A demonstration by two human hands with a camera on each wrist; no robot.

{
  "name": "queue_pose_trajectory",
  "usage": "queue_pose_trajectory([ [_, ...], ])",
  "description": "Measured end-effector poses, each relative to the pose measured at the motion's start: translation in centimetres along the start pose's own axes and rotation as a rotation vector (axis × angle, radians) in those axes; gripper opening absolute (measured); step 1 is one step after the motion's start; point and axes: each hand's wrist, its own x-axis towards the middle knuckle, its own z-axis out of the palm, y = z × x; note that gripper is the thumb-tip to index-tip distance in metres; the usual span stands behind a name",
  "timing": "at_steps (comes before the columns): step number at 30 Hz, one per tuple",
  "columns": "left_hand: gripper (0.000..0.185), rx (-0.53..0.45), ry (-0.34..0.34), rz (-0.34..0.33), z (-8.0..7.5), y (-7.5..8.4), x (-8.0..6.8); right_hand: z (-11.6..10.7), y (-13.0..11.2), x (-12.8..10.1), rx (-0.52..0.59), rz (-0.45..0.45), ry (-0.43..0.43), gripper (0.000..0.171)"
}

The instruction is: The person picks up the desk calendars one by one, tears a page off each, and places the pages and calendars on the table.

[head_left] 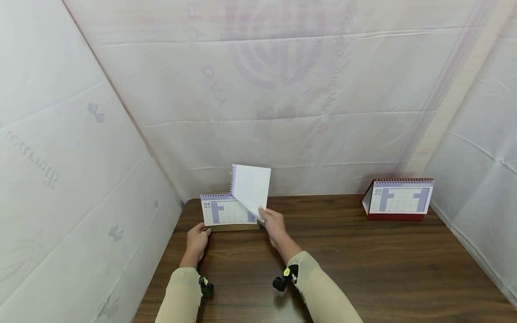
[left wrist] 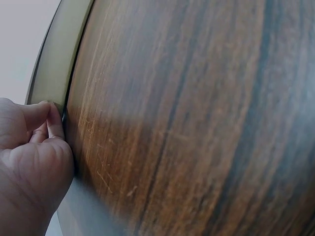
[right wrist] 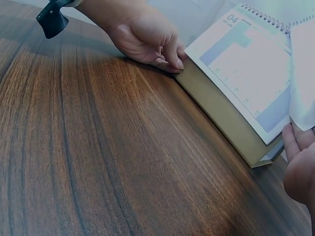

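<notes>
A spiral-bound desk calendar (head_left: 232,211) with a tan base stands at the back left of the table, its front page marked 04. My left hand (head_left: 197,242) pinches the lower left corner of the tan base (left wrist: 56,64) between thumb and fingers. With thumb and fingers my right hand (head_left: 274,224) holds the lower corner of a lifted calendar page (head_left: 254,186). That page shows its white side, swung up at a slant from the spiral, and covers the right part of the 04 page. In the right wrist view, the right hand (right wrist: 301,167) is partly cut off at the edge.
A second desk calendar (head_left: 400,197) with a red base stands at the back right, showing 03. The brown wooden table (head_left: 323,255) meets a white sheet wall (head_left: 315,148) behind, with more sheets at both sides. Each wrist wears a small black camera (head_left: 282,280).
</notes>
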Motion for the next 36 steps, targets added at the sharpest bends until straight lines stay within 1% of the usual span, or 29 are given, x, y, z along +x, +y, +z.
queue_pose_trajectory([
  [6,0.048,-0.046,-0.02,-0.031,-0.1,0.05,-0.05,-0.01,0.0,-0.18,-0.005,-0.005,-0.003,0.048],
  [10,0.052,-0.056,-0.02,-0.044,-0.15,-0.05,0.01,0.04,0.07,-0.2,0.004,-0.009,0.001,0.05],
  [18,0.048,-0.031,-0.024,-0.038,-0.12,0.09,-0.14,0.06,0.34,-0.06,0.065,0.013,-0.004,0.054],
  [28,0.052,-0.039,-0.019,-0.045,-0.34,0.16,-0.19,0.21,0.38,-0.32,0.069,0.013,-0.007,0.055],
  [36,0.05,-0.042,-0.004,-0.044,-0.23,0.22,-0.24,0.34,0.42,-0.38,0.1,0.016,-0.02,0.055],
])
